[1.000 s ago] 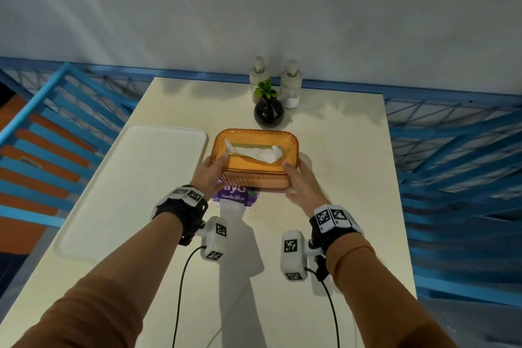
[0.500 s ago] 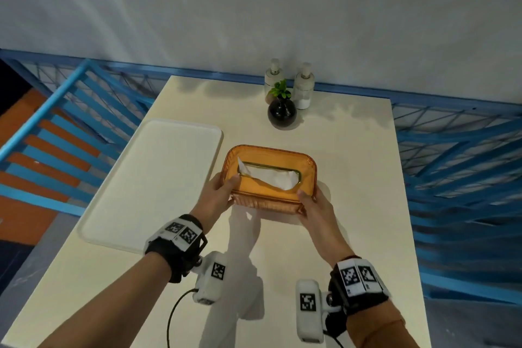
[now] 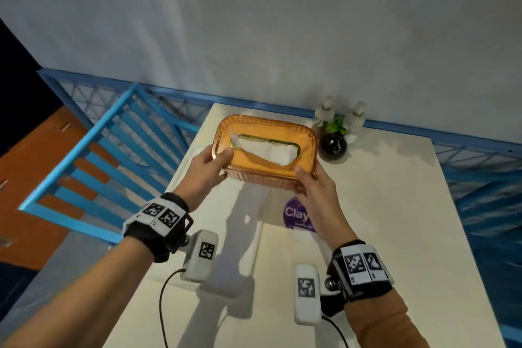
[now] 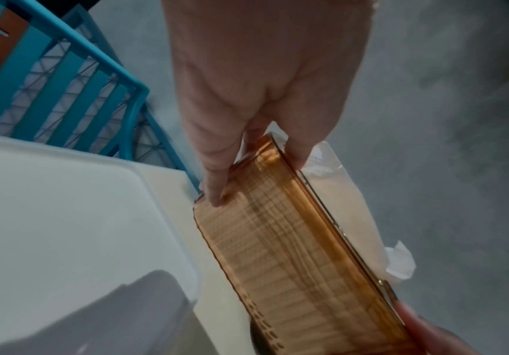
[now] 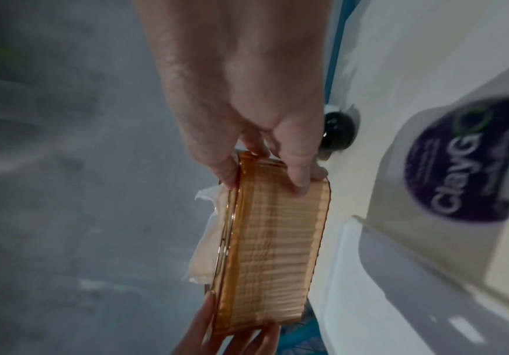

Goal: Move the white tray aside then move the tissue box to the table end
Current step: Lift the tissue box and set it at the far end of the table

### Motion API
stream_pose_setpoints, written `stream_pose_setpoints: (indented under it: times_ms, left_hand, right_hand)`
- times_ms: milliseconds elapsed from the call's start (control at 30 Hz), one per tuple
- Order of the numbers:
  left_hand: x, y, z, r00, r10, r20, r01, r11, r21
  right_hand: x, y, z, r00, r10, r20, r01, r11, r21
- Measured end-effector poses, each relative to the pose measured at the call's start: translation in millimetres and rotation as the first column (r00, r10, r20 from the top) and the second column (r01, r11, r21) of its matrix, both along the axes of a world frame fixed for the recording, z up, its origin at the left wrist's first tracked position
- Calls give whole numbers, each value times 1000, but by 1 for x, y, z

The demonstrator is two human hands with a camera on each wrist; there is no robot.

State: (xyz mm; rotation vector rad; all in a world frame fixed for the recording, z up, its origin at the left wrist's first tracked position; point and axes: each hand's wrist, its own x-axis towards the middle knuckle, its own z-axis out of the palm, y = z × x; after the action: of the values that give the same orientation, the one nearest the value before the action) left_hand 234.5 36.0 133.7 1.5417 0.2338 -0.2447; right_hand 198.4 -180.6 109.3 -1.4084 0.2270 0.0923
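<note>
The translucent amber ribbed-plastic tissue box [image 3: 265, 150], rounded at its corners and rimmed in gold round the slot in its lid, is held up off the cream table [image 3: 381, 220], tilted toward the camera, above the far left part of the tabletop. A white tissue [image 3: 271, 151] lies crumpled in the slot. The left hand [image 3: 204, 171] grips the box's left end, thumb on the lid and fingers curled beneath; the right hand [image 3: 313, 188] grips the right end the same way, its fingers mostly hidden under the box. In the left wrist view the left hand [image 4: 265, 96] clamps the ribbed wall of the box [image 4: 292, 252], and in the right wrist view the right hand [image 5: 240, 96] does likewise on the box [image 5: 271, 240]; both pictures are blurred.

The flat white plastic tray [image 4: 65, 216] with rounded corners lies on the table beside and below the box; in the head view the arms and box hide most of it. A round purple sticker [image 3: 296, 216] reading "Clay" is partly covered by the right hand. A glossy black round vase [image 3: 332, 145] with a small green plant stands near the box's right end, and two pale pump bottles [image 3: 339, 118] stand behind it at the far edge. Blue metal railing [image 3: 99, 150] flanks the table, with an orange floor below and a plain grey wall [image 3: 282, 22] behind.
</note>
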Motion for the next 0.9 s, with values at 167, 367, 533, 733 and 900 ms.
stream_pose_setpoints:
  times_ms: [167, 367, 533, 733, 900]
  left_hand:
    - [74, 59, 12, 999, 9, 41, -7, 1000, -26]
    - [167, 94, -10, 1000, 23, -4, -24, 999, -39]
    - [215, 96, -55, 990, 14, -139, -20, 999, -40]
    - [247, 92, -101, 974, -38, -223, 43, 999, 20]
    - [259, 88, -124, 969, -78, -235, 94, 994, 57]
  right_hand:
    - [70, 62, 19, 999, -51, 4, 51, 998, -37]
    - [154, 103, 8, 995, -99, -27, 100, 994, 47]
    - [202, 109, -27, 986, -125, -109, 123, 992, -27]
    - [223, 107, -65, 971, -145, -190, 135, 989, -66]
    - [230, 99, -87, 957, -180, -229, 168, 983, -70]
